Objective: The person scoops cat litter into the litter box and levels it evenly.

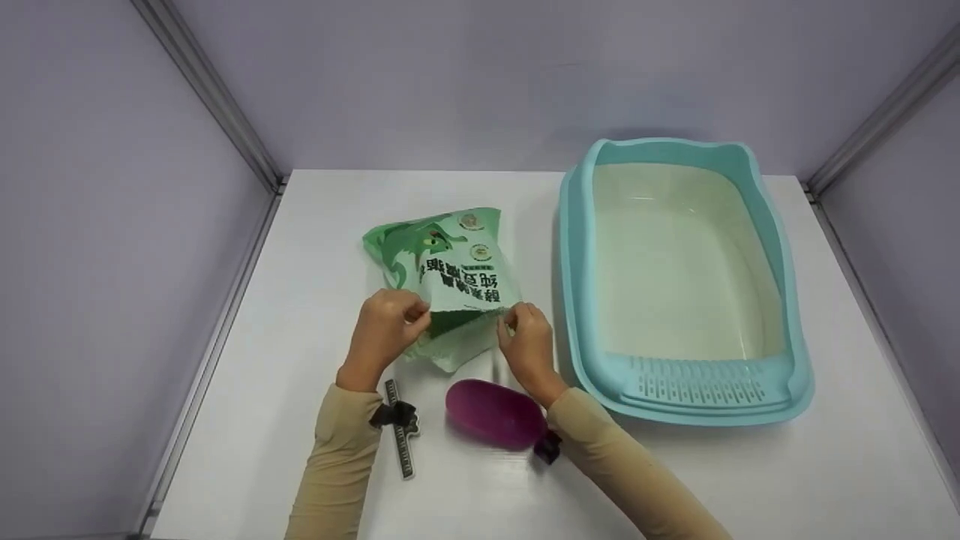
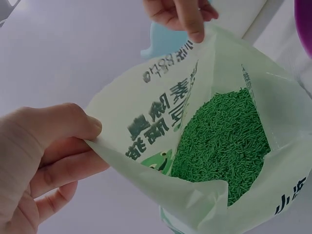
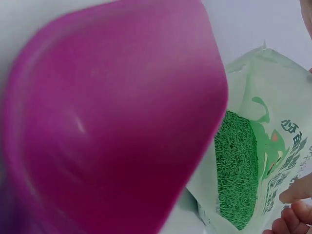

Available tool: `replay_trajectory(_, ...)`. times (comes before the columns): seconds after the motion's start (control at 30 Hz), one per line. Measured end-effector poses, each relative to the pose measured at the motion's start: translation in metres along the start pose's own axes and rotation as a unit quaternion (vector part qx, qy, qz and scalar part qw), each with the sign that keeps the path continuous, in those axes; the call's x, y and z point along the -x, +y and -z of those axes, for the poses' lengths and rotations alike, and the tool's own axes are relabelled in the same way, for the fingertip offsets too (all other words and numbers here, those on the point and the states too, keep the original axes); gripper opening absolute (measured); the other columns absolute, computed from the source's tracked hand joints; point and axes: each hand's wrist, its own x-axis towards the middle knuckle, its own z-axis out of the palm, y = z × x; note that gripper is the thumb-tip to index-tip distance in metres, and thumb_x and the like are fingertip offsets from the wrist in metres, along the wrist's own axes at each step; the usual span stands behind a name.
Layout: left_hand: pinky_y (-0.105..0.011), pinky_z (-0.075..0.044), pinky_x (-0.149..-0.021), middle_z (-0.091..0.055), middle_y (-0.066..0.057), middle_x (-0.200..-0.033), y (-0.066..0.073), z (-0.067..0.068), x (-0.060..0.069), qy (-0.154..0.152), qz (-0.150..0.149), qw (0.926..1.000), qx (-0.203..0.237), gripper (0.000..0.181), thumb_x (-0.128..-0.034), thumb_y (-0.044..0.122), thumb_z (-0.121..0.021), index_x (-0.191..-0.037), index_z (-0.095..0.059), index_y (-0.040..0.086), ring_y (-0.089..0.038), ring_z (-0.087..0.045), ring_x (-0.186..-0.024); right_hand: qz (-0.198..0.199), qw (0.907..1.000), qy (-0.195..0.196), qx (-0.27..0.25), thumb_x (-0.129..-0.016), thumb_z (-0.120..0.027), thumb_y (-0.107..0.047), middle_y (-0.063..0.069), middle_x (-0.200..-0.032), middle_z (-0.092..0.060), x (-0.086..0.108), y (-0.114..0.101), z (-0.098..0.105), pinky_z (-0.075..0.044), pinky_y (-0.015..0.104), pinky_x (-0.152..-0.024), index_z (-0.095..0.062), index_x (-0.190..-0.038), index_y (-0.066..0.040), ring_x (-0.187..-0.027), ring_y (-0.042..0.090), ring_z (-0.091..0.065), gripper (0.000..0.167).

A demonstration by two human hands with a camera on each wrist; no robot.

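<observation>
Hands, left to right. Left hand: pinching the left side of the tofu cat litter bag's printed panel at the mouth, thumb against forefinger, other fingers loosely bent. Right hand: pinching the same edge at the right end; can't make out exact finger overlap.

For spreading the mouth: lift the printed panel off the lower one, pull both ends evenly, don't tug outward hard enough to flatten the gap or split the rough edge. Pinch film only. Tilt little, to avoid a likely spill of pellets.

Bag: lying on the tabletop, mouth toward the person, left of the light-blue litter box. Pale green plastic, creased, green cartoon animal at left, black Chinese lettering, round badges at right. Inside: mass of thin, bright green pellets.

Around it: patterned strip by the left wrist, purpose unclear; purple scoop near the right wrist, hollow side up; then the box, slotted at the near end.
</observation>
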Motion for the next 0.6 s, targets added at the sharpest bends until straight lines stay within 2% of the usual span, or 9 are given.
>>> replay_trajectory(0.1,-0.035,-0.054,-0.068,-0.071,-0.007,-0.068,0.000,0.000,0.001,0.001,0.001,1.0000,0.004,0.006,-0.0735,0.001,-0.074,-0.073,-0.070,0.005,-0.015,-0.067,-0.060,-0.064,0.9951,-0.072,-0.021,-0.082,-0.072,-0.004,0.012,-0.069,-0.063,0.006,0.003,-0.002,-0.052,0.034,-0.060,-0.059,-0.070,-0.003,-0.064,0.021,-0.060,0.018)
replay_trajectory(0.17,-0.035,-0.054,-0.068,-0.071,-0.007,-0.068,0.000,-0.001,0.001,0.001,0.004,1.0000,0.007,0.007,-0.0735,0.000,-0.074,-0.072,-0.069,0.005,-0.015,-0.067,-0.060,-0.123,0.9838,-0.125,-0.038,-0.083,-0.071,-0.008,0.013,-0.070,-0.067,0.007,0.006,-0.004,-0.053,0.034,-0.062,-0.062,-0.070,-0.002,-0.064,0.020,-0.061,0.017)
replay_trajectory(0.23,-0.034,-0.054,-0.068,-0.071,-0.007,-0.068,-0.001,-0.002,0.001,0.003,0.007,0.9999,0.012,0.007,-0.0736,0.000,-0.073,-0.074,-0.068,0.005,-0.015,-0.067,-0.060,-0.191,0.9650,-0.170,-0.059,-0.085,-0.070,-0.012,0.014,-0.071,-0.070,0.007,0.010,-0.007,-0.054,0.031,-0.062,-0.067,-0.072,-0.001,-0.063,0.019,-0.062,0.017)
replay_trajectory(0.3,-0.033,-0.054,-0.067,-0.070,-0.006,-0.070,-0.001,-0.004,0.001,0.005,0.013,0.9998,0.016,0.008,-0.0742,-0.001,-0.072,-0.077,-0.067,0.005,-0.016,-0.067,-0.062,-0.259,0.9404,-0.202,-0.090,-0.087,-0.069,-0.016,0.013,-0.071,-0.070,0.006,0.015,-0.011,-0.054,0.028,-0.059,-0.069,-0.078,0.000,-0.061,0.016,-0.063,0.018)
replay_trajectory(0.4,-0.031,-0.053,-0.066,-0.067,-0.006,-0.074,-0.001,-0.007,0.001,0.007,0.018,0.9995,0.026,0.012,-0.0756,-0.003,-0.070,-0.083,-0.068,0.006,-0.016,-0.065,-0.067,-0.345,0.8995,-0.224,-0.147,-0.088,-0.067,-0.018,0.008,-0.068,-0.068,0.003,0.022,-0.019,-0.052,0.022,-0.053,-0.072,-0.089,0.002,-0.058,0.013,-0.062,0.021)
replay_trajectory(0.47,-0.030,-0.053,-0.065,-0.065,-0.006,-0.078,-0.001,-0.009,0.001,0.012,0.014,0.9992,0.034,0.014,-0.0764,-0.003,-0.069,-0.086,-0.070,0.007,-0.017,-0.063,-0.070,-0.384,0.8753,-0.226,-0.187,-0.089,-0.066,-0.017,0.004,-0.068,-0.065,0.001,0.025,-0.024,-0.052,0.021,-0.053,-0.071,-0.095,0.004,-0.060,0.011,-0.061,0.023)
replay_trajectory(0.53,-0.028,-0.053,-0.065,-0.063,-0.005,-0.080,0.000,-0.011,0.000,0.016,0.004,0.9990,0.041,0.014,-0.0775,-0.003,-0.069,-0.087,-0.072,0.007,-0.017,-0.062,-0.073,-0.402,0.8628,-0.224,-0.209,-0.089,-0.065,-0.017,0.001,-0.070,-0.063,0.000,0.028,-0.028,-0.051,0.019,-0.055,-0.071,-0.099,0.005,-0.062,0.009,-0.059,0.025)
replay_trajectory(0.6,-0.028,-0.054,-0.065,-0.063,-0.005,-0.081,0.000,-0.013,-0.002,0.023,-0.006,0.9987,0.046,0.012,-0.0777,-0.002,-0.070,-0.086,-0.073,0.006,-0.017,-0.062,-0.074,-0.406,0.8608,-0.220,-0.215,-0.089,-0.066,-0.017,0.000,-0.069,-0.063,-0.001,0.029,-0.030,-0.050,0.019,-0.055,-0.071,-0.100,0.005,-0.061,0.008,-0.058,0.025)
